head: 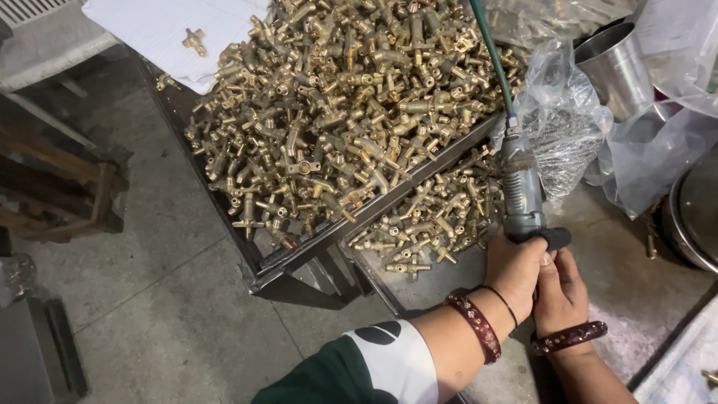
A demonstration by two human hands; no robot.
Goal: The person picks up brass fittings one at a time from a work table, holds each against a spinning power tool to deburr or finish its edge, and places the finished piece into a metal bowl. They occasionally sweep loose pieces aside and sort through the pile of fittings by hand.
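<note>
Gripping a grey pneumatic hand tool (521,196) low on its body, the left hand (514,273) is curled shut around the grip, thumb side up, wrist bent back toward the wearer. Right hand (559,293) sits just beside it, touching; its fingers are folded closed against the black lever (552,238) at the tool's base, though whether they press it cannot be told.

Tool stands near upright, its green air hose (491,54) running up and out of the top of view. Working end is hidden behind the hands.

Both wrists carry dark red bangles; a thin black thread sits on the left wrist as well. Left sleeve is dark green with a white patch.

Step in hand, as a judgement: the tool is readied over a small batch of brass fittings (434,221) lying on the desk (621,247) just left of it. A far larger heap of brass fittings (336,112) fills the slanted metal tray (389,200) behind. Any next move would call for a free hand to pick out a single fitting, since both are occupied now.

Nearby: a crumpled clear plastic bag (561,112), a steel cup (617,67), white paper (164,30) with one stray fitting on it.
</note>
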